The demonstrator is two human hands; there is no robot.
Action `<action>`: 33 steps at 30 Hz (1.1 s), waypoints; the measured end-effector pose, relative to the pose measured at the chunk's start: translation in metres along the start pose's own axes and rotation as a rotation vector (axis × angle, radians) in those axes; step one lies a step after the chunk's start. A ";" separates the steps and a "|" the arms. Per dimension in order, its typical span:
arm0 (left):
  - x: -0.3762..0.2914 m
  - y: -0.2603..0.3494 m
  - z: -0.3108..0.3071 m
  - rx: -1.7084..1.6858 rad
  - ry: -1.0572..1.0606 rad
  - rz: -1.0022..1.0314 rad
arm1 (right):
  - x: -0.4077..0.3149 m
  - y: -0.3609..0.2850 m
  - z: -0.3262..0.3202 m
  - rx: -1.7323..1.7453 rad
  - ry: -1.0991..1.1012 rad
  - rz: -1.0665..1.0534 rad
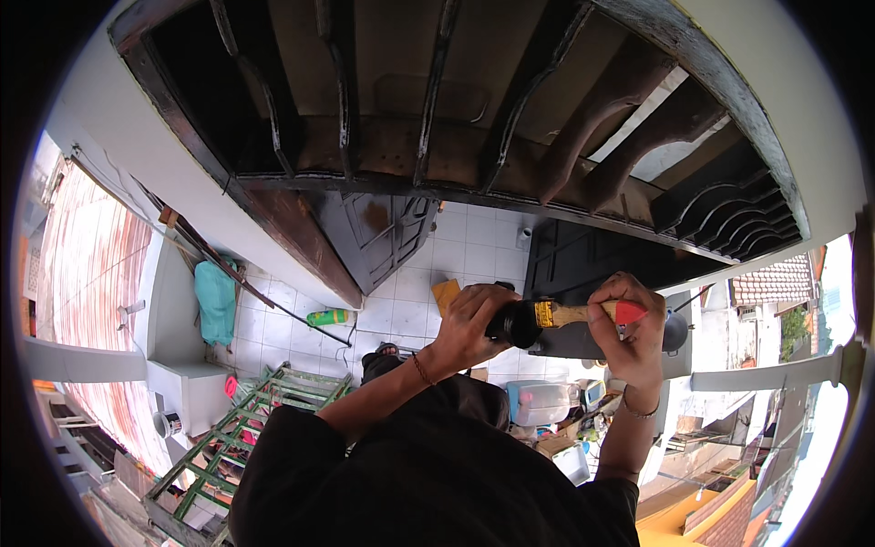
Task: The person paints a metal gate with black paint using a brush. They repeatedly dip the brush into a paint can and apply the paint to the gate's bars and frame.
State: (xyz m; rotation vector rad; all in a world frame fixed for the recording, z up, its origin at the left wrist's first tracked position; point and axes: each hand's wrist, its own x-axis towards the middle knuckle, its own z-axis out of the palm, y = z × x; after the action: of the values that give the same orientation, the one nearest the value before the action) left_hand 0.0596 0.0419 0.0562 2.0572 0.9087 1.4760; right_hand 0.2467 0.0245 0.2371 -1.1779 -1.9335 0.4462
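Observation:
My left hand (472,331) grips a small black container (521,327) in front of my chest. In my right hand (632,335) is a paintbrush (569,314) with a wooden handle, a red end and a yellow label bearing writing. The brush lies level, its label end at the container's mouth; its bristles are hidden there. Above my hands runs a dark wooden transom grille (424,181) with several wavy slats (434,89). Some slats look glossy black, while two brown ones (601,116) stand at the right. Pale, scuffed patches mark the frame's upper right edge (704,55).
Dark panelled door leaves (383,229) stand open over the white tiled floor (403,273). A green ladder (225,437) slants at lower left. A green bottle (328,317), a teal wrapped bundle (215,301) and a clear plastic bin (540,403) with clutter sit below.

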 end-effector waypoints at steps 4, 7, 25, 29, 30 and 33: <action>-0.001 -0.002 0.000 -0.023 0.016 -0.025 | -0.007 -0.011 -0.010 -0.087 -0.012 -0.038; -0.002 -0.001 -0.003 -0.068 0.012 -0.113 | -0.014 -0.010 -0.015 -0.077 0.007 -0.077; 0.008 -0.025 0.009 -0.076 0.102 -0.300 | -0.057 0.067 0.022 0.828 0.419 0.347; 0.020 -0.024 0.012 -0.104 0.147 -0.280 | -0.056 0.072 0.048 1.016 0.626 0.351; 0.024 -0.021 0.010 -0.104 0.148 -0.271 | -0.055 0.076 0.053 1.021 0.721 0.326; 0.026 -0.020 0.006 -0.128 0.149 -0.257 | -0.039 0.067 0.052 0.832 0.902 0.156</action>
State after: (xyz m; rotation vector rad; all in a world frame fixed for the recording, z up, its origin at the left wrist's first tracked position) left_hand 0.0659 0.0747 0.0580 1.6873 1.0630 1.5178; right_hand 0.2531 0.0301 0.1444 -0.7510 -0.7447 0.5851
